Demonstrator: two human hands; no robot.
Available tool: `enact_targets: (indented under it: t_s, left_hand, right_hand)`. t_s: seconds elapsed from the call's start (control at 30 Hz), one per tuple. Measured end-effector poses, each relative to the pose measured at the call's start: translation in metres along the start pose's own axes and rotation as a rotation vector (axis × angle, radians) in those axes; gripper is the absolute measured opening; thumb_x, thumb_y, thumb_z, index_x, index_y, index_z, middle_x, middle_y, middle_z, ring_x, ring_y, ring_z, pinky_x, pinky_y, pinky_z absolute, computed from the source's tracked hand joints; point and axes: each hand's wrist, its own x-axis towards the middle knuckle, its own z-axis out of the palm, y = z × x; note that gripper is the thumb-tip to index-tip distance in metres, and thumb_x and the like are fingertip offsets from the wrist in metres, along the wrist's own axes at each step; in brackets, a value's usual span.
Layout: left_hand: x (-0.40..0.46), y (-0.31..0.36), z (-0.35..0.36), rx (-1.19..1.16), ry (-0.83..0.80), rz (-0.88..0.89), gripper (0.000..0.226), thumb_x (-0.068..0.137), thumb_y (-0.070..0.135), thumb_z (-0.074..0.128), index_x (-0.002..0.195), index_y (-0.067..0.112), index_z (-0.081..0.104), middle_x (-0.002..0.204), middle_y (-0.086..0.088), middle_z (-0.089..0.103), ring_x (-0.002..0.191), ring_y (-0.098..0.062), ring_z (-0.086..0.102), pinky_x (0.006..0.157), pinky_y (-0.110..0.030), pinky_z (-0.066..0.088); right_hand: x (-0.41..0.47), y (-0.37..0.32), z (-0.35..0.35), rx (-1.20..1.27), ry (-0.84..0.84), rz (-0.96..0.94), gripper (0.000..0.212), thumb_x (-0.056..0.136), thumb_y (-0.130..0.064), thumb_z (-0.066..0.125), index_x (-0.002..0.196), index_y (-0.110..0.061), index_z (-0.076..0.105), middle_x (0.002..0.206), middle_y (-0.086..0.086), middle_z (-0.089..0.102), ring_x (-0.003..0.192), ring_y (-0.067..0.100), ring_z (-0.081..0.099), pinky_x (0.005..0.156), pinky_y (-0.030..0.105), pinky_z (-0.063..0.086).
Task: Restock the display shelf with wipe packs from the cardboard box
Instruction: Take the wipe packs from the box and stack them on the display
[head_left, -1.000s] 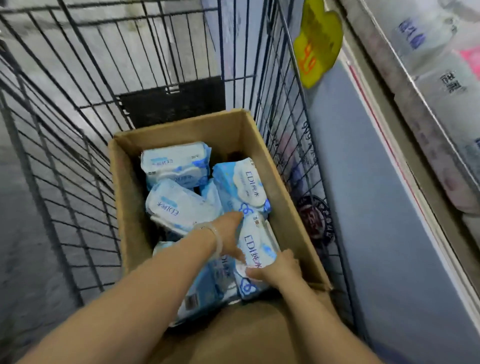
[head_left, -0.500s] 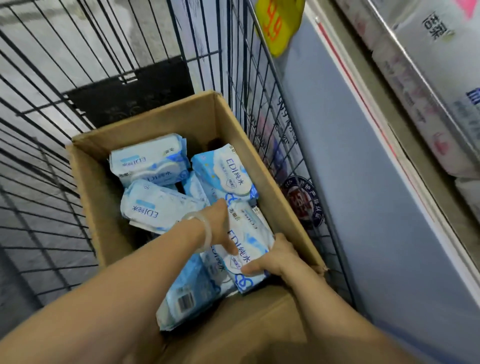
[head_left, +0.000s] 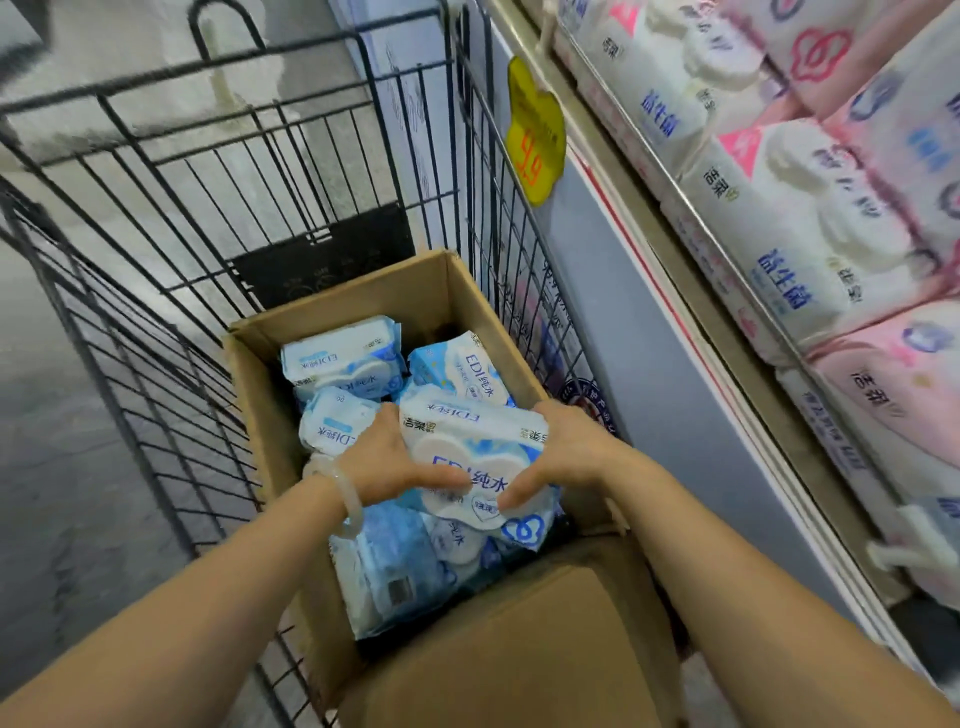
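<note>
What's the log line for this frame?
phase: lifting | left hand: grips wipe pack | right hand: grips it | cardboard box: partly stocked

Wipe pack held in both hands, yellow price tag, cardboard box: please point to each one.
wipe pack (head_left: 470, 457), head view, on its white lid.
yellow price tag (head_left: 535, 132), head view, on its middle.
cardboard box (head_left: 358, 296), head view, on its far inner wall.

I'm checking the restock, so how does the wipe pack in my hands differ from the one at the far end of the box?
The held wipe pack is lifted above the others, gripped by the left hand and right hand; the far wipe pack lies untouched in the cardboard box. Their printing faces opposite ways. Both are blue and white.
</note>
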Motion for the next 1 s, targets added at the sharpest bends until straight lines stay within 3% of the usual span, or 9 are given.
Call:
enact_targets:
  t_s: [0.1, 0.2, 0.3, 0.43, 0.57, 0.7, 0.8, 0.9, 1.0]
  left_hand:
    - [-0.021, 0.026, -0.014, -0.061, 0.045, 0.07, 0.104, 0.031, 0.043, 0.097, 0.116, 0.012, 0.047, 0.109, 0.004, 0.065, 0.101, -0.013, 0.062, 0.092, -0.038, 0.051]
    - [-0.049, 0.057, -0.026, -0.056, 0.056, 0.188, 0.09, 0.032, 0.037, 0.096, 0.11, 0.015, 0.055, 0.1, 0.008, 0.07, 0.092, -0.007, 0.066, 0.083, -0.026, 0.054]
    - [-0.083, 0.086, -0.034, -0.023, 0.007, 0.311, 0.064, 0.035, 0.039, 0.089, 0.095, 0.028, 0.07, 0.095, 0.008, 0.076, 0.09, -0.007, 0.071, 0.08, -0.027, 0.058]
    - [-0.12, 0.13, -0.036, -0.026, 0.024, 0.427, 0.048, 0.05, 0.019, 0.092, 0.092, 0.027, 0.069, 0.09, 0.009, 0.077, 0.086, -0.007, 0.072, 0.076, -0.029, 0.058]
    - [-0.159, 0.184, -0.019, 0.05, 0.11, 0.554, 0.048, 0.055, 0.009, 0.091, 0.089, 0.029, 0.063, 0.076, 0.022, 0.074, 0.073, 0.007, 0.069, 0.067, -0.016, 0.056]
    - [-0.206, 0.238, 0.027, 0.034, 0.087, 0.664, 0.057, 0.036, 0.036, 0.09, 0.089, 0.039, 0.071, 0.093, 0.005, 0.077, 0.091, -0.017, 0.073, 0.084, -0.045, 0.057]
    - [-0.233, 0.27, 0.08, 0.037, 0.034, 0.736, 0.064, 0.033, 0.048, 0.092, 0.093, 0.037, 0.073, 0.098, -0.002, 0.076, 0.096, -0.026, 0.072, 0.087, -0.053, 0.054]
    - [-0.252, 0.299, 0.144, 0.093, 0.062, 0.786, 0.065, 0.039, 0.046, 0.093, 0.096, 0.027, 0.069, 0.097, 0.0, 0.075, 0.096, -0.023, 0.07, 0.089, -0.049, 0.053]
    - [-0.262, 0.328, 0.205, 0.181, 0.025, 0.831, 0.043, 0.058, 0.021, 0.09, 0.094, 0.028, 0.068, 0.087, 0.015, 0.076, 0.085, -0.002, 0.071, 0.084, -0.029, 0.057]
  right_hand:
    - [-0.022, -0.014, -0.012, -0.017, 0.078, -0.069, 0.064, 0.043, -0.026, 0.096, 0.085, -0.032, 0.047, 0.1, -0.006, 0.061, 0.093, 0.012, 0.058, 0.075, 0.02, 0.049]
    - [-0.05, -0.03, -0.027, -0.032, 0.078, -0.129, 0.055, 0.052, -0.021, 0.094, 0.075, -0.03, 0.044, 0.079, -0.017, 0.054, 0.073, 0.001, 0.055, 0.057, 0.014, 0.042]
    - [-0.079, -0.046, -0.043, -0.115, 0.106, -0.193, 0.054, 0.053, -0.03, 0.093, 0.078, -0.029, 0.045, 0.082, -0.013, 0.054, 0.078, 0.01, 0.056, 0.057, 0.02, 0.043]
    - [-0.123, -0.055, -0.068, -0.153, 0.187, -0.246, 0.063, 0.051, -0.031, 0.093, 0.097, -0.015, 0.053, 0.104, 0.004, 0.063, 0.092, 0.021, 0.062, 0.081, 0.04, 0.056]
    - [-0.179, -0.044, -0.101, -0.121, 0.274, -0.315, 0.067, 0.049, -0.026, 0.093, 0.105, -0.013, 0.057, 0.109, 0.005, 0.066, 0.098, 0.023, 0.064, 0.087, 0.042, 0.056]
    - [-0.248, -0.007, -0.139, -0.064, 0.364, -0.347, 0.07, 0.051, -0.021, 0.092, 0.111, -0.016, 0.058, 0.108, 0.002, 0.067, 0.099, 0.021, 0.064, 0.089, 0.04, 0.055]
    - [-0.301, 0.038, -0.162, -0.028, 0.414, -0.35, 0.071, 0.05, -0.018, 0.093, 0.113, -0.016, 0.058, 0.109, 0.003, 0.069, 0.097, 0.022, 0.067, 0.087, 0.04, 0.057]
    - [-0.35, 0.095, -0.182, -0.014, 0.484, -0.35, 0.064, 0.053, -0.017, 0.092, 0.107, -0.017, 0.059, 0.108, -0.001, 0.068, 0.097, 0.02, 0.066, 0.087, 0.038, 0.057]
    - [-0.387, 0.151, -0.204, 0.003, 0.522, -0.332, 0.058, 0.054, -0.014, 0.091, 0.101, -0.014, 0.058, 0.103, 0.004, 0.069, 0.094, 0.023, 0.068, 0.084, 0.04, 0.059]
